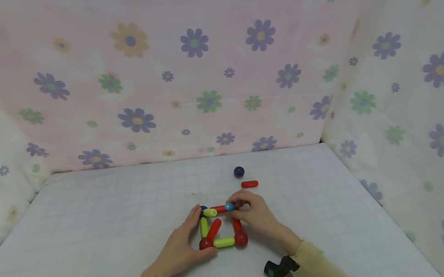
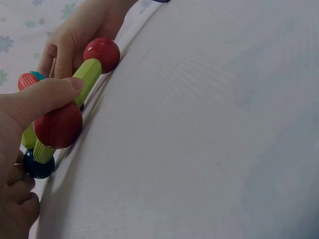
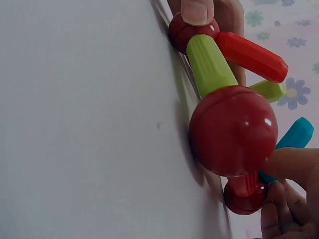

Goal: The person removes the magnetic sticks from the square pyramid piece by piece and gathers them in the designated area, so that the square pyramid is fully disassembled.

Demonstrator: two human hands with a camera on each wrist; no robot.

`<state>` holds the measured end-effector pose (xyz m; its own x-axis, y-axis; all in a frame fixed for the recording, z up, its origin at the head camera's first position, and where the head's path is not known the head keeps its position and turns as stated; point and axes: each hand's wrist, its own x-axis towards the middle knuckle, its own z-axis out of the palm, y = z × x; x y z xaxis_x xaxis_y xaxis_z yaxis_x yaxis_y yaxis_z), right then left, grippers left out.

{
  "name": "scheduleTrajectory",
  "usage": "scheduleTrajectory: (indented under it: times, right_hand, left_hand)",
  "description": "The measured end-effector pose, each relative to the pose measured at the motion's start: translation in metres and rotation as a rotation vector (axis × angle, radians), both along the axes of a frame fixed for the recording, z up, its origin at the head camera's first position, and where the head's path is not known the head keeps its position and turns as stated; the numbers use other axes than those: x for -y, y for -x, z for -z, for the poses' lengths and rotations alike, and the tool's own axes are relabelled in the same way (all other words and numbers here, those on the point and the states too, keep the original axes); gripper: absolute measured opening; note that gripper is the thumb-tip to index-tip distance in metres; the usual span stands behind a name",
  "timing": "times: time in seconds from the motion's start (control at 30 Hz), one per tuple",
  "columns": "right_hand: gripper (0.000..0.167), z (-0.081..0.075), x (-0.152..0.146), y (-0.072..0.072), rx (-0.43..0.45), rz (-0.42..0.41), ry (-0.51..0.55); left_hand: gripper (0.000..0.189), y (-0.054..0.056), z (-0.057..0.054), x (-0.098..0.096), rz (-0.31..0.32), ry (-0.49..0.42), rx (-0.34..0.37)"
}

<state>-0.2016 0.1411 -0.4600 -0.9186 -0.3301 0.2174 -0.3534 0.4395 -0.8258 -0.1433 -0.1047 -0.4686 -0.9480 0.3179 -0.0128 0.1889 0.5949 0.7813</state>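
Note:
A square frame of toy magnetic rods and balls lies on the table. Its front corners are two red balls [image 1: 241, 239], joined by a yellow-green rod [image 1: 224, 242]; a dark blue ball [image 2: 39, 164] forms the back left corner and another red ball [image 3: 245, 196] the back right. My left hand [image 1: 183, 247] grips the left side, thumb at the front left ball, fingers about the dark blue one. A red rod [image 3: 253, 57] and a yellow-green rod [image 1: 210, 212] stick up from the left corners. At the back right corner my right hand [image 1: 258, 212] pinches a light blue rod [image 3: 296, 133], which stands up there.
Behind the frame lie a loose red rod [image 1: 250, 184] and a loose dark blue ball [image 1: 239, 172]. The white table [image 1: 89, 210] is bounded by flowered cloth [image 1: 205, 66] at the back and sides. A black wrist device [image 1: 279, 268] sits on the right forearm.

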Motion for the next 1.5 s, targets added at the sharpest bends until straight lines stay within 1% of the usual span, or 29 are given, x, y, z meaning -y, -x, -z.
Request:
scheduleTrajectory:
  times: [0.2,0.27,0.47,0.7,0.93,1.23,1.5]
  right_hand:
    - [0.025,-0.004,-0.008,-0.001,-0.016,-0.020,-0.028]
    - [0.026,-0.004,-0.012,-0.003,-0.010,-0.005,-0.027]
    - [0.026,0.000,-0.022,-0.005,0.043,0.044,0.009]
    - [0.024,0.007,-0.029,-0.001,0.093,0.076,0.024]
    - [0.022,0.011,-0.030,0.001,0.151,0.128,0.035]
    - [0.023,0.016,-0.031,0.003,0.160,0.137,0.029]
    - [0.019,0.015,-0.031,0.002,0.139,0.144,0.009]
  left_hand:
    - [0.108,0.000,0.001,-0.002,0.000,0.000,0.002]
    - [0.108,0.000,0.000,-0.002,0.000,0.002,0.002]
    - [0.107,0.000,-0.001,-0.001,0.002,0.005,0.000]
    - [0.108,0.001,-0.001,0.000,0.009,0.005,0.004]
    - [0.107,0.001,-0.002,0.000,0.008,0.008,0.012]
    - [0.107,0.001,-0.002,0.000,0.002,0.016,0.013]
    - [0.108,0.001,-0.001,-0.001,0.006,0.018,0.009]
